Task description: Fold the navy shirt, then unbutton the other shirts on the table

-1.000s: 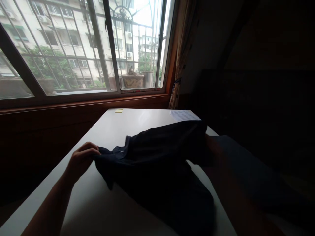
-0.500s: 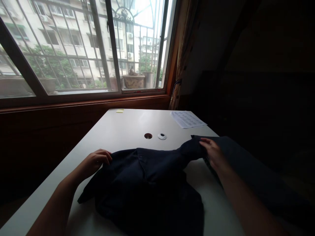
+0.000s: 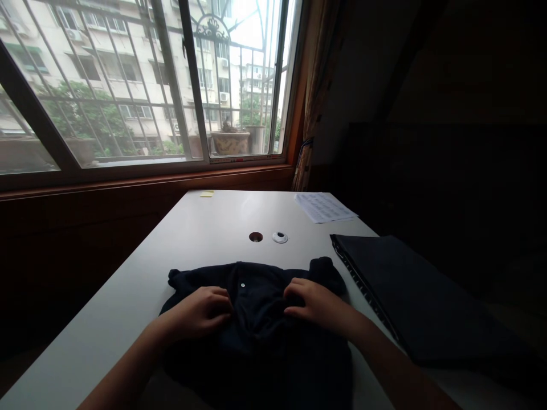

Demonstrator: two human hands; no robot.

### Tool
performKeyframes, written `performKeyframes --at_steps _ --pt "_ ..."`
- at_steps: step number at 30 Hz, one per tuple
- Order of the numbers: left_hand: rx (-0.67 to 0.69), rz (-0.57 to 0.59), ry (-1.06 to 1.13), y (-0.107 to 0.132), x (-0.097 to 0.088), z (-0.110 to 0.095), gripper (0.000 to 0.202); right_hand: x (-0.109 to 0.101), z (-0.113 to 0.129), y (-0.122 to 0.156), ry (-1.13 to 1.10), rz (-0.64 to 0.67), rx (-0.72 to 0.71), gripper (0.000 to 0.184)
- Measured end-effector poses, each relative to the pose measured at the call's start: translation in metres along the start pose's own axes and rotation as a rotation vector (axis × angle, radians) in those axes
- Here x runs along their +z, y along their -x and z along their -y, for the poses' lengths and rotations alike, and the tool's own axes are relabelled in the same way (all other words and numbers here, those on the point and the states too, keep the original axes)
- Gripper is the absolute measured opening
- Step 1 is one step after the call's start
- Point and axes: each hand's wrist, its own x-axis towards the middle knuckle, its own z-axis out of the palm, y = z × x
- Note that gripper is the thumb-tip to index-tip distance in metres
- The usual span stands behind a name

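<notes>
A dark navy shirt point(image 3: 260, 336) lies on the white table in front of me, rumpled, with a small white button near the middle of its upper part. My left hand point(image 3: 209, 310) is on the left half of the cloth, its fingers curled and closed on the fabric just left of the button. On the other half, my right hand point(image 3: 310, 302) has thumb and fingers bent together on the cloth. Both sleeves are drawn in, and the upper corners are bunched. The lower part of the shirt is very dark, so its folds are hard to make out.
The white table point(image 3: 222, 222) reaches to the window wall. On its right lies a flat dark item point(image 3: 410, 290) with a white-marked edge. Printed papers point(image 3: 327, 208), a yellow sticky note point(image 3: 207, 194), a cable hole point(image 3: 256, 237) and a round white cover point(image 3: 280, 237) are farther back.
My hands have moved inward from the shirt's outer sides to either side of its middle. The right sleeve, stretched out before, is now drawn in, uncovering the flat dark item's edge.
</notes>
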Motion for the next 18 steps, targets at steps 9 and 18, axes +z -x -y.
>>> performKeyframes --at_steps 9,18 --pt "-0.337 -0.605 -0.24 0.018 -0.016 0.058 0.033 -0.025 -0.022 -0.015 0.058 -0.158 0.073 0.029" --pt "-0.911 -0.439 -0.268 0.049 -0.026 0.095 0.074 -0.023 -0.046 -0.034 -0.035 0.153 0.185 0.043"
